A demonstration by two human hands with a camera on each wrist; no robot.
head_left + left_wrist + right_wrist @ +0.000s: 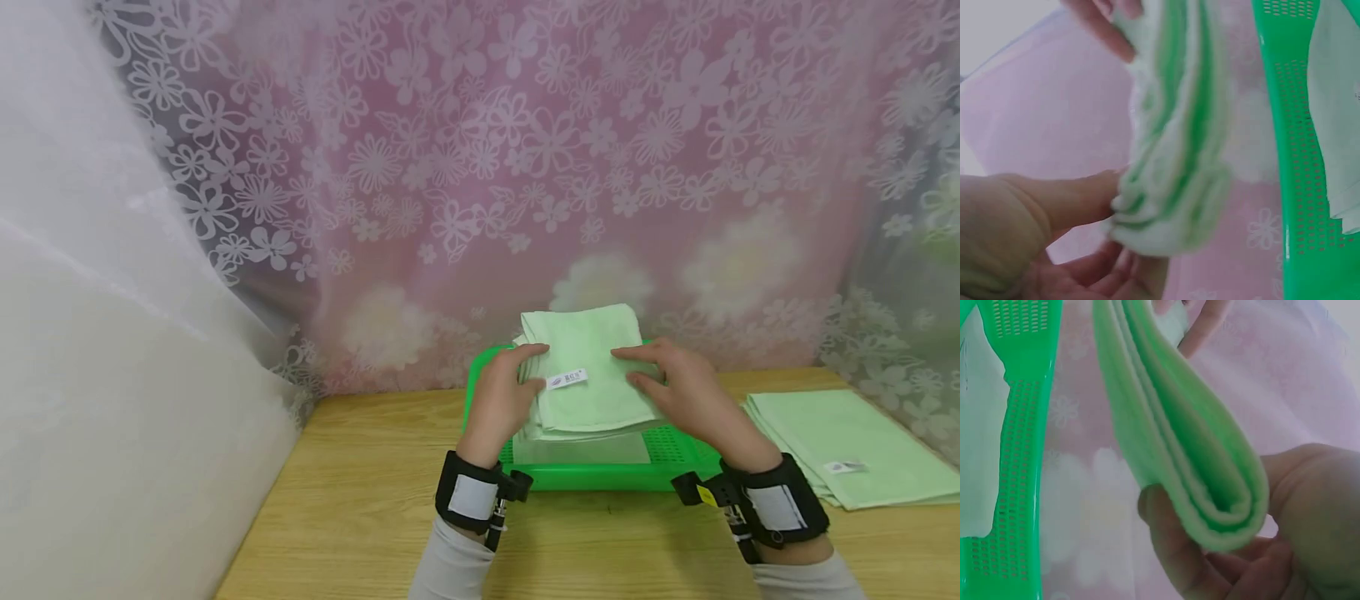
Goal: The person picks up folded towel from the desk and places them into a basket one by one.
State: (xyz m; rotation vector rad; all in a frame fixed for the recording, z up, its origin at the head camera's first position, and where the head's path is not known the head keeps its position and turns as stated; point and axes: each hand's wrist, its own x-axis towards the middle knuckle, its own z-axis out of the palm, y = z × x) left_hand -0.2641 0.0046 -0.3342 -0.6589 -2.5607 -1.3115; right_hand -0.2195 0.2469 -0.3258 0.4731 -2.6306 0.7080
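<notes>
A light green towel (pixel 588 337), folded into a thick rectangle with a small white printed tag (pixel 567 379), is held up over a green plastic basket (pixel 585 477). My left hand (pixel 501 404) grips its left edge, thumb on the front and fingers behind. On the opposite edge, my right hand (pixel 686 392) holds the fold between thumb and fingers. The right wrist view shows the towel's nested layers (pixel 1175 444) bending round near that hand. Seen from the left wrist, several layered edges (pixel 1172 162) stack between thumb and fingers.
Inside the perforated basket lies a pale flat sheet (pixel 585 448). Another folded green towel (pixel 885 442) with a white tag rests on the wooden table (pixel 360 500) at the right. A floral curtain (pixel 465 167) hangs close behind, and a white sheet (pixel 135 375) borders the left side.
</notes>
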